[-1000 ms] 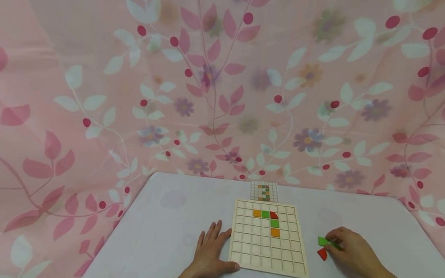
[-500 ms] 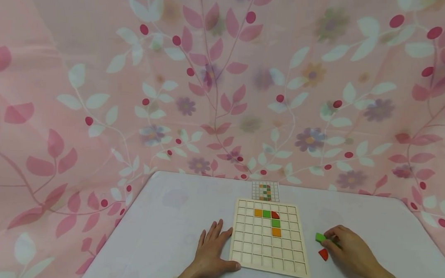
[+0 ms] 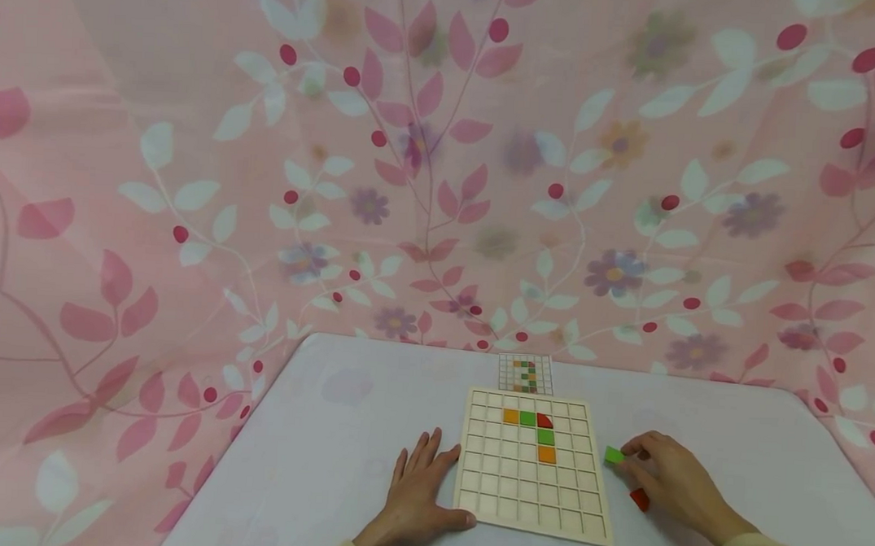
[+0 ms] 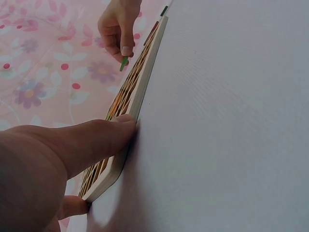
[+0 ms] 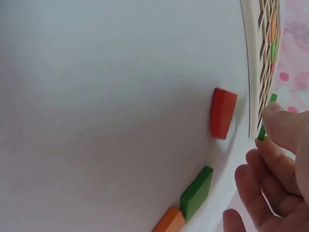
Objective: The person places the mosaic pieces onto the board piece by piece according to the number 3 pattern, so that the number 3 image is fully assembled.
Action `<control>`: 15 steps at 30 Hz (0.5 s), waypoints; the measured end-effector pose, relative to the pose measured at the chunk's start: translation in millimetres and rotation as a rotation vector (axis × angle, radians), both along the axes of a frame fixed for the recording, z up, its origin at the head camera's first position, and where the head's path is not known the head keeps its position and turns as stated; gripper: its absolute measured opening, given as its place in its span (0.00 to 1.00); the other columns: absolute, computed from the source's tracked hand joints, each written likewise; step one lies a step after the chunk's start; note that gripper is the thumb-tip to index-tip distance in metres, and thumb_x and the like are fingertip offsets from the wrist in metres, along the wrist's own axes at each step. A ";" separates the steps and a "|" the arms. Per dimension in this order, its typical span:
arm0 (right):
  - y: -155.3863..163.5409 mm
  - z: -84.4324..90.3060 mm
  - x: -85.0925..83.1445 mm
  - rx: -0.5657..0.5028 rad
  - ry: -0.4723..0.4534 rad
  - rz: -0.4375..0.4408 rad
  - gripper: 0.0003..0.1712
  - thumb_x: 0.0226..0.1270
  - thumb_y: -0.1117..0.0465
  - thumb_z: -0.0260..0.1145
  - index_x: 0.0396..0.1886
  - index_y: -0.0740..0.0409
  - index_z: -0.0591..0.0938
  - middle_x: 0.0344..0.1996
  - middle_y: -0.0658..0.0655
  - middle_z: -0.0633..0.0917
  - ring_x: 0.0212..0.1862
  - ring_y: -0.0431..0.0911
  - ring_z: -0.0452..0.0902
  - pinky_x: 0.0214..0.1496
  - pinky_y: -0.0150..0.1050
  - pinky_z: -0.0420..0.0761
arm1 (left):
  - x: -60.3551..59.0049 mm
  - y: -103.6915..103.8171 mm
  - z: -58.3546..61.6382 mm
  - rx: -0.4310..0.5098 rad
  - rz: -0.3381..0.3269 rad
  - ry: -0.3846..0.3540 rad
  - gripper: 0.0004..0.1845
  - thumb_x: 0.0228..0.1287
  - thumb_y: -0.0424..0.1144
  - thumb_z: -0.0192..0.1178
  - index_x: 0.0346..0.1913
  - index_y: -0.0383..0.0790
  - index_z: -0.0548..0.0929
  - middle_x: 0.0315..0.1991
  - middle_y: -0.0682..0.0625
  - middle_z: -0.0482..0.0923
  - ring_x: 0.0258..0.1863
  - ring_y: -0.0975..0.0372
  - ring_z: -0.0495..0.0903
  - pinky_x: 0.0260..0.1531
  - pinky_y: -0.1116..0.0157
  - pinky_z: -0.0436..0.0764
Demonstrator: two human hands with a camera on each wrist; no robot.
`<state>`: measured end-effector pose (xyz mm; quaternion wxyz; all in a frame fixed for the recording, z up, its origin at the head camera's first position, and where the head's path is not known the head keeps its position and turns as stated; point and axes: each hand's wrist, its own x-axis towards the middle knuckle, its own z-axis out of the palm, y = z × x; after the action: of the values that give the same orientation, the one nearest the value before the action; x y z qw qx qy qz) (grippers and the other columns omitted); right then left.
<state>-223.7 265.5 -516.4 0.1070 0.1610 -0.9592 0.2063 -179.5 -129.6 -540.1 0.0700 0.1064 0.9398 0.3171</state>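
Observation:
My right hand (image 3: pixel 666 482) pinches a green square tile (image 3: pixel 612 456) between thumb and fingertips, just off the board's right edge. In the right wrist view the same tile (image 5: pixel 273 98) shows edge-on. Spread out, my left hand (image 3: pixel 421 488) touches the left side of the wooden grid board (image 3: pixel 487 487), its thumb at the near left corner. Set in the board's cells are an orange tile (image 3: pixel 511 416), a green tile (image 3: pixel 527 419) and a red quarter-round (image 3: pixel 544 421) in a row. Below the red one come another green tile (image 3: pixel 545 436) and an orange tile (image 3: pixel 547 454).
A printed pattern card (image 3: pixel 508 374) lies behind the board. On the table beside my right hand is a loose red quarter-round (image 3: pixel 639 499). The right wrist view also shows a loose green piece (image 5: pixel 197 194) touching an orange one (image 5: pixel 170 221). A floral cloth (image 3: pixel 441 184) hangs behind.
My right hand has lifted the green tile and moved it left, closer to the board. The loose red piece stays behind on the table. My left hand keeps its place.

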 end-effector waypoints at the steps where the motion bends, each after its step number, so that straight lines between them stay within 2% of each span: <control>1: -1.9 0.5 -0.7 0.001 0.006 0.001 0.12 0.55 0.59 0.76 0.39 0.53 0.84 0.36 0.48 0.83 0.40 0.44 0.81 0.38 0.42 0.82 | -0.1 0.0 0.1 -0.001 0.000 -0.001 0.54 0.42 0.66 0.71 0.74 0.50 0.65 0.80 0.43 0.43 0.79 0.48 0.39 0.72 0.37 0.37; 8: -15.0 2.0 -6.8 -0.010 0.046 0.028 0.10 0.56 0.58 0.76 0.36 0.51 0.84 0.46 0.55 0.84 0.50 0.53 0.80 0.51 0.56 0.80 | -0.8 -0.3 0.2 0.002 0.000 0.004 0.54 0.42 0.66 0.71 0.74 0.50 0.66 0.80 0.43 0.43 0.79 0.48 0.39 0.72 0.37 0.37; 15: -27.0 0.1 -11.8 -0.021 0.044 0.033 0.12 0.56 0.55 0.77 0.37 0.51 0.85 0.46 0.53 0.84 0.51 0.53 0.78 0.51 0.57 0.79 | -0.5 0.0 -0.1 0.001 0.004 -0.004 0.54 0.41 0.66 0.72 0.73 0.50 0.66 0.80 0.42 0.44 0.79 0.47 0.40 0.72 0.37 0.37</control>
<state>-235.4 238.5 -516.4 0.1265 0.1803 -0.9515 0.2147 -180.0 -129.6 -540.2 0.0714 0.1040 0.9397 0.3180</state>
